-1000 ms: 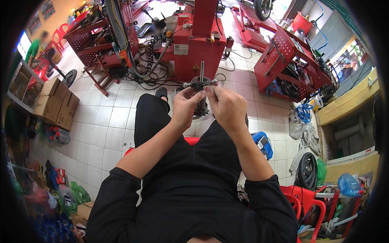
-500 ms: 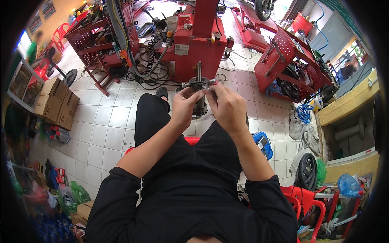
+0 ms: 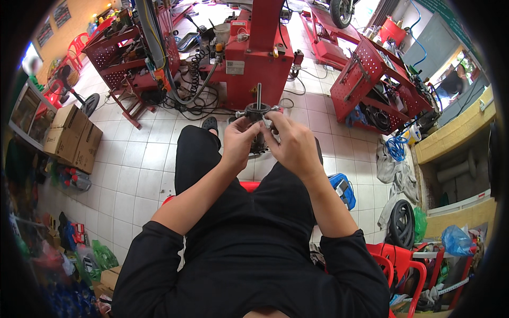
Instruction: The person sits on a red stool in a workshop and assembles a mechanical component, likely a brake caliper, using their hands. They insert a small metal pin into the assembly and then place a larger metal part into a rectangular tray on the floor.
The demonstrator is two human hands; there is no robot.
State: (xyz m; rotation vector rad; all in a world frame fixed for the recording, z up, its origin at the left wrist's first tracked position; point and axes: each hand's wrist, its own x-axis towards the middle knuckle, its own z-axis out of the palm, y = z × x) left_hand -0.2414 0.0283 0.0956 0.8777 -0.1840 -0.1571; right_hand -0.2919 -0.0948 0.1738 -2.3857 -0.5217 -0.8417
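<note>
In front of my knees stands a dark metal fixture with a round ring (image 3: 258, 107) and an upright shiny rod (image 3: 259, 94) rising through it. Short bolts or knobs stick out from the ring's sides. Close below the ring, my left hand (image 3: 238, 142) pinches with thumb and fingers, its fingertips almost meeting those of the other hand. My right hand (image 3: 295, 146) is bent inward, thumb and index finger closed near the ring's near right side. A small pale piece shows between the fingertips, too small to name. Both hands partly cover the fixture's lower part.
Beyond the fixture stands a red machine (image 3: 249, 74) with hoses and cables on the tiled floor. Red perforated carts (image 3: 352, 87) flank it. Cardboard boxes (image 3: 71, 138) sit at left; a blue case (image 3: 342, 191) lies by my right knee, and a red chair (image 3: 405, 265) is behind it.
My right hand has shifted slightly left and down, its index finger now beside the ring. Both hands stay pinched close together. The whole view has shifted a little.
</note>
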